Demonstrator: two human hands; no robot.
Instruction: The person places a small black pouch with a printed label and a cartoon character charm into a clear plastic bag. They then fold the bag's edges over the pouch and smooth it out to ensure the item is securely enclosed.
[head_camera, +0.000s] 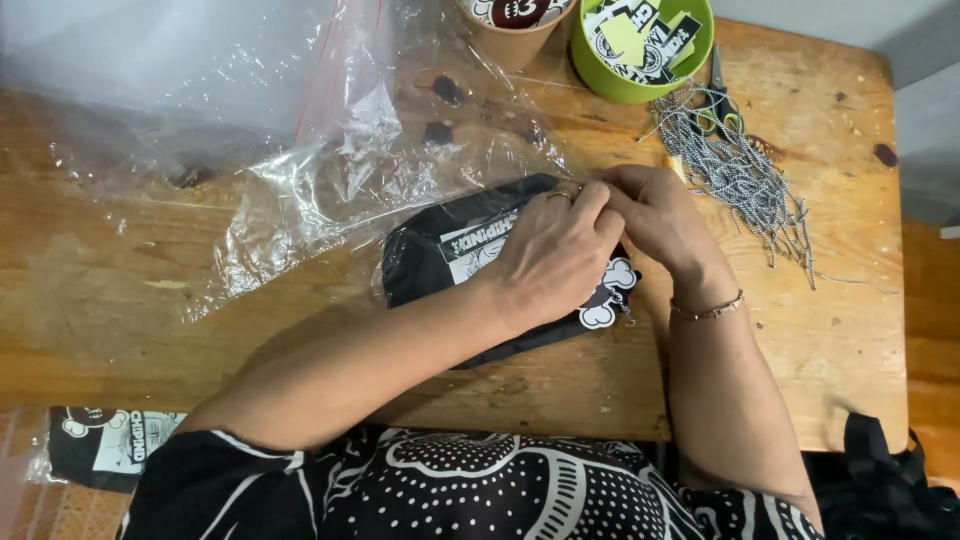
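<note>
Both hands (605, 225) mid-table on black pouch (440, 255)

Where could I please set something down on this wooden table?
Bare wood lies at the table's left front, below the clear plastic bags, and at right front past the cord pile. The back edge is crowded: green bowl, scissors.

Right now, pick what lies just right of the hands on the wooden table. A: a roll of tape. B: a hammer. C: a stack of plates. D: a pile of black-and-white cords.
D: a pile of black-and-white cords lies spread on the wooden table just right of the right hand, below the green bowl.
</note>
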